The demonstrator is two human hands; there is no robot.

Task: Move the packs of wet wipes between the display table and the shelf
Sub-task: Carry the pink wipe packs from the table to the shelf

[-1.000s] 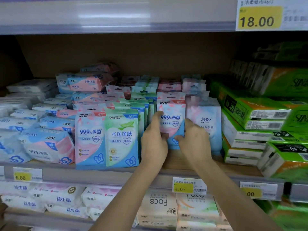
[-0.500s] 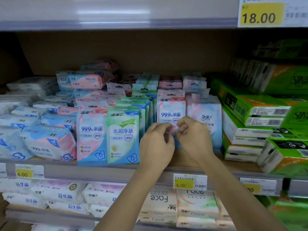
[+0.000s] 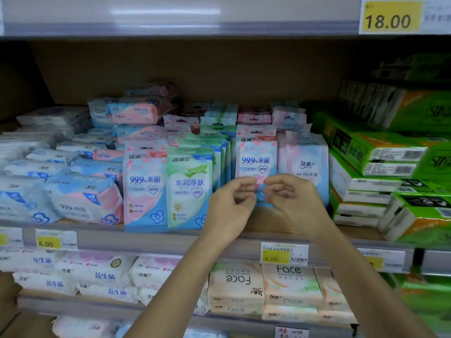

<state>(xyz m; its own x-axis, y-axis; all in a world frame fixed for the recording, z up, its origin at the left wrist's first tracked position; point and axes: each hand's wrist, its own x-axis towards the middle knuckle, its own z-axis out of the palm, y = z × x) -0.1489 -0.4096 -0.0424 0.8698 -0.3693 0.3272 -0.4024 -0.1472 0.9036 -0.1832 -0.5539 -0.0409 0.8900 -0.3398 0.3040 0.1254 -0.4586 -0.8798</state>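
Both hands are up at the shelf front: my left hand (image 3: 229, 203) is curled, fingers half folded, and my right hand (image 3: 292, 201) mirrors it, fingertips almost meeting in front of the lower edge of the upright pink-and-blue pack of wet wipes (image 3: 255, 159). I can't tell whether either hand actually has the pack pinched; the fingers sit right at its bottom edge, loosely bent rather than clamped. The pack stands upright, set back from the shelf lip (image 3: 146, 239), with a paler pack (image 3: 307, 167) just beside it on the right and a row of green-fronted packs (image 3: 189, 189) on the left. I'd judge this pack light and soft: a thin film pouch, a bit slick, that will buckle if I squeeze the middle. Best hold, I reckon, is thumb in front and fingers behind on the side seams or low on the body, where the stack of wipes gives some firmness; the hang tab on top is flimsy. The neighbours lean close, so a careless pull could tip them. Further right sit green tissue bricks (image 3: 375, 162), stiffer and well out of my way, and the yellow price tag (image 3: 284, 256) hangs just below my wrists.
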